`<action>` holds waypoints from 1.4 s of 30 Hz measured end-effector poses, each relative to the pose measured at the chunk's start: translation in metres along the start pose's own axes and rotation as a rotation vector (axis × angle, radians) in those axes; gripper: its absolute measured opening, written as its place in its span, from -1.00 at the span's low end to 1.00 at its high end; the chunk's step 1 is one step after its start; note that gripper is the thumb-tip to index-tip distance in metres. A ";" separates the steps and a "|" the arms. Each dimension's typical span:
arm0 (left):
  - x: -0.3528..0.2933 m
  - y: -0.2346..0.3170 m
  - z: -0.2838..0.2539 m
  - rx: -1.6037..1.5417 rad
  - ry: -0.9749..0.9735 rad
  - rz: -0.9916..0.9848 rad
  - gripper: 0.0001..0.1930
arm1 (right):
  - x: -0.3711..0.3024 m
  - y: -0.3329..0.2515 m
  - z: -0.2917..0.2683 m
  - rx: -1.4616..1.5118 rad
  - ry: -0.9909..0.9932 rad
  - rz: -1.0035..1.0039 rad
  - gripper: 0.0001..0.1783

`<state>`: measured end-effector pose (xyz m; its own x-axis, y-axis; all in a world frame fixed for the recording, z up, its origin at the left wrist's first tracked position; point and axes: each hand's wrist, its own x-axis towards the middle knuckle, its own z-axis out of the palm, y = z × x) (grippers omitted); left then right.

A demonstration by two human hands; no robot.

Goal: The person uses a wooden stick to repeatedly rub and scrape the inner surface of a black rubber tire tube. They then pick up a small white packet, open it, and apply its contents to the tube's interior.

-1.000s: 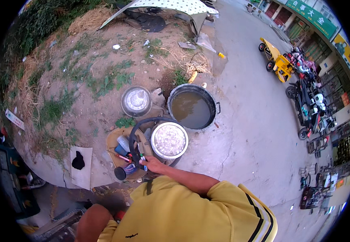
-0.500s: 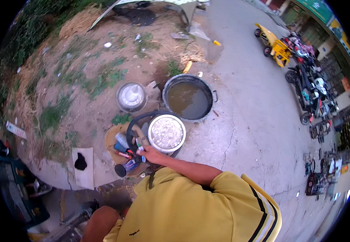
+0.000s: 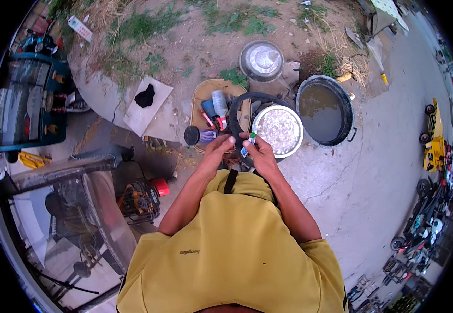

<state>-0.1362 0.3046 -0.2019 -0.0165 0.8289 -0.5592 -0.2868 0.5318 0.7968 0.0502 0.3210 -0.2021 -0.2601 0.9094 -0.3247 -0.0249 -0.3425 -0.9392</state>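
Note:
My right hand (image 3: pixel 262 155) grips a small white-and-blue tube with a green end (image 3: pixel 248 144). Close by on the left, my left hand (image 3: pixel 217 152) has its thumb and fingers pressed together; whatever they may pinch is too small to make out. Just beyond both hands, a black rubber inner tube (image 3: pixel 235 113) curves beside a round silver pot (image 3: pixel 299 136) with a pale, mottled, shiny middle. A tan basin (image 3: pixel 198 97) holds a clear plastic bottle (image 3: pixel 219 103), a blue container (image 3: pixel 208 108) and red-handled items (image 3: pixel 221 123). A dark-ended jar (image 3: pixel 191 135) lies at its near left edge.
Murky water fills a large dark tub (image 3: pixel 351 112) at the right. Behind the pot sits a silver lidded vessel (image 3: pixel 262 61). A board with a black cloth (image 3: pixel 144 96) lies left. A three-wheeled vehicle (image 3: pixel 59 104) stands far left; parked motorbikes (image 3: pixel 419 219) line the right.
The view has swung left, and my left hand has come into sight. My right hand has drawn back from the basin toward me, with the small tube in its fingers.

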 end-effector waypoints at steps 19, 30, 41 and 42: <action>0.052 -0.067 -0.027 -0.274 -0.041 -0.053 -0.73 | -0.018 0.013 -0.028 -0.351 -0.089 0.151 -0.66; 0.016 -0.019 -0.001 0.152 -0.307 0.083 -0.77 | -0.023 0.011 -0.029 0.002 -0.075 0.264 -0.71; 0.025 -0.028 0.001 0.568 -0.154 0.336 -0.81 | -0.021 0.024 -0.038 -0.045 -0.175 0.236 -0.50; 0.032 -0.039 0.001 0.535 -0.163 0.378 -0.81 | -0.022 0.027 -0.039 -0.132 -0.133 0.146 -0.54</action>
<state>-0.1241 0.3105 -0.2508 0.1344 0.9681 -0.2113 0.2252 0.1778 0.9580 0.0924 0.3012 -0.2250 -0.3764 0.8104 -0.4491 0.1462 -0.4267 -0.8925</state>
